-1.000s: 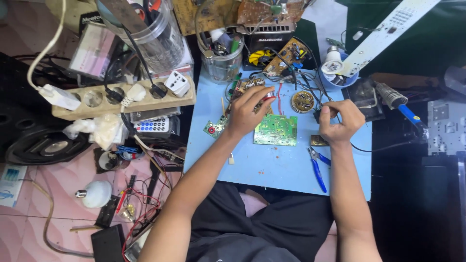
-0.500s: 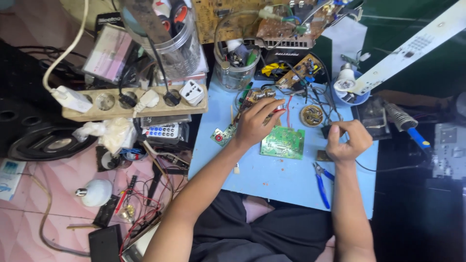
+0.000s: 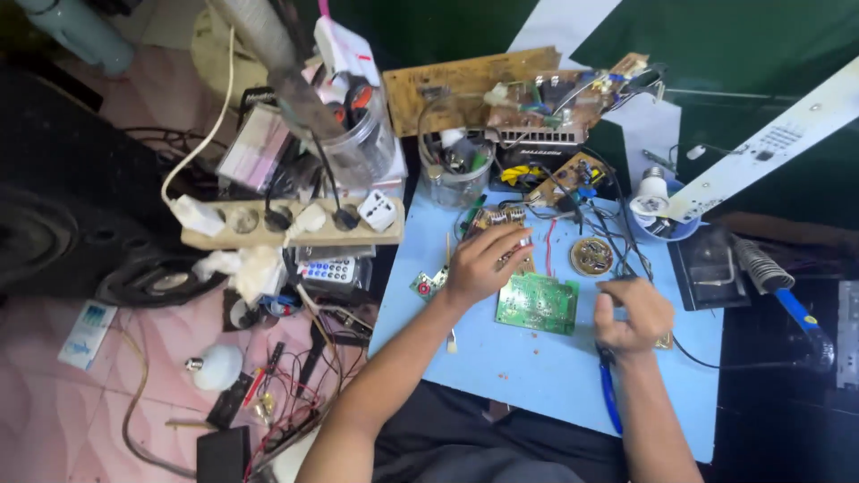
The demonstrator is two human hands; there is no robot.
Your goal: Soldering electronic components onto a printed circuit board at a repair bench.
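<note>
Over the blue work mat (image 3: 501,367), the person's left hand (image 3: 483,264) rests fingers-down at the upper left edge of the green circuit board (image 3: 537,303), fingertips curled toward a smaller brown board (image 3: 497,220) with wire-wound parts just beyond. The fingers look loosely bent and pressed onto the boards rather than wrapped round anything; whether they pinch a component cannot be told from here.

The right hand (image 3: 632,314) sits just right of the green board, closed into a loose fist, thumb and fingers drawn together as if on something thin. What it pinches is too small to make out. Blue-handled pliers (image 3: 609,398) lie on the mat just under that wrist.

The green board lies flat near the middle of the mat, between both hands. By its look it should be light and stiff, a thin rigid panel, yet fragile where parts and solder joints stand up. The bare edges and corners seem the safest grip; pressing on its face risks bending leads.

Nearby, a round coil-like disc (image 3: 591,256) sits above the right hand, a soldering iron (image 3: 774,282) rests on its stand to the right, and a power strip (image 3: 291,226) crowded with plugs lies off the mat's left.
</note>
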